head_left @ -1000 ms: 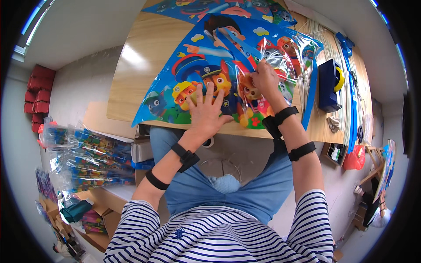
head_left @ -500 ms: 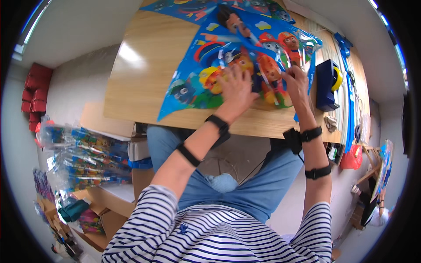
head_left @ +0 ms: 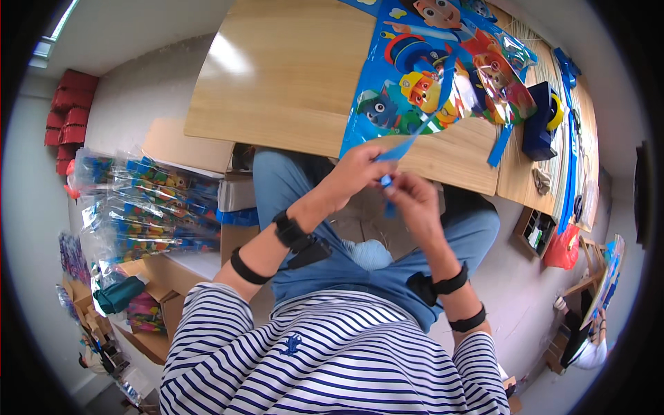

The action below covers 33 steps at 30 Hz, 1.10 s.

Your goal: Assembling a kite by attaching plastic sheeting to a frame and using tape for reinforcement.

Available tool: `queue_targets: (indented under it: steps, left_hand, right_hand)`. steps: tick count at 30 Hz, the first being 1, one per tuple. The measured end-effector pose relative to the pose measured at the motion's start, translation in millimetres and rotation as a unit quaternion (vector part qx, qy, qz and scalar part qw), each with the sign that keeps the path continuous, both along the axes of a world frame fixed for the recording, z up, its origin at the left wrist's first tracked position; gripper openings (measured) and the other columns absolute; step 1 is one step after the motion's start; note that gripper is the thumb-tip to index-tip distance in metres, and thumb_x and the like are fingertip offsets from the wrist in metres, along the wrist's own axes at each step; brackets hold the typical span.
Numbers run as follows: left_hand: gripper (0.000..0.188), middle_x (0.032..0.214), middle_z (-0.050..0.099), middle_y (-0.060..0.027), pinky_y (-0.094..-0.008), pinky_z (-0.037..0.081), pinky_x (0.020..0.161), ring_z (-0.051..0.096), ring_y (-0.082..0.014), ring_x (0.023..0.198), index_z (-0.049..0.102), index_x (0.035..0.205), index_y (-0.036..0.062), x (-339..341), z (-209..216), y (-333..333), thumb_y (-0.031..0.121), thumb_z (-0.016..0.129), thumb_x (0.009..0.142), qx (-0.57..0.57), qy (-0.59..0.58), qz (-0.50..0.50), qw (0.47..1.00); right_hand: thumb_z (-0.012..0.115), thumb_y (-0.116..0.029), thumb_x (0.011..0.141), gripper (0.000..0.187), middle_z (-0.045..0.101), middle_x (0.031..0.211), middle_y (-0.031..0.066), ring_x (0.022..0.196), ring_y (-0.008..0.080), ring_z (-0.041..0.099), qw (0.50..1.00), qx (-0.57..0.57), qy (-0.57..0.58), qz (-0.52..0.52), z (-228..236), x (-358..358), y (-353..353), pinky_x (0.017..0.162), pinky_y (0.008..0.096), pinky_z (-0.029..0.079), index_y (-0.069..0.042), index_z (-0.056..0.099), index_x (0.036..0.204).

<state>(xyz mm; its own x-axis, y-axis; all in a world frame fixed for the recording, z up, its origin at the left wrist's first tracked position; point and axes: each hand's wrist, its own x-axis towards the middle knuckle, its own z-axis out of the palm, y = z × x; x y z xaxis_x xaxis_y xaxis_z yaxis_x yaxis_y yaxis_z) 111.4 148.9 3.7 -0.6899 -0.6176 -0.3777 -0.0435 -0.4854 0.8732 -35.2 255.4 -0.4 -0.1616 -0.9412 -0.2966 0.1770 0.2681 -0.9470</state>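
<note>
A glossy blue plastic sheet (head_left: 377, 76) printed with cartoon dogs and a cartoon person lies over the right part of the wooden table. From it a narrow blue strip (head_left: 407, 146) runs down past the table's near edge to my hands. My left hand (head_left: 356, 173) is closed on this strip. My right hand (head_left: 415, 200), just right of it and slightly nearer me, pinches the strip below, where a small bright folded or knotted spot shows and a short end hangs down. Both hands are over my lap, off the tabletop.
At the table's right stands a dark blue tape dispenser (head_left: 539, 135) with a yellow roll. Beyond it lie long thin rods and blue strips (head_left: 568, 152). On the left, cartons hold piled clear-wrapped printed packs (head_left: 155, 207). A red bag (head_left: 561, 247) hangs low right; another person works farther off.
Both hands have come off the printed sheet, back toward me and together over my lap, now with the blue strip between them. In view, the sheet sits farther right.
</note>
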Motion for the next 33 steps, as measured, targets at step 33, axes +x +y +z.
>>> queue_targets:
  steps: [33]
  left_hand:
    - [0.032, 0.102, 0.07, -0.0085, -0.0278, 0.052, 0.084, 0.066, -0.0138, 0.088, 0.059, 0.117, 0.0012, 50.9, 9.0, 44.9, 0.013, 0.069, 0.09, 0.051, 0.182, 0.119, 0.975]
  right_hand:
    - [0.064, -0.008, 0.092, 0.02, 0.067, 0.083, 0.0097, 0.055, 0.0047, 0.039, 0.924, 0.062, -0.37, 0.075, 38.7, 15.9, 0.0, 0.054, 0.0222, 0.036, 0.005, 0.063, 0.107]
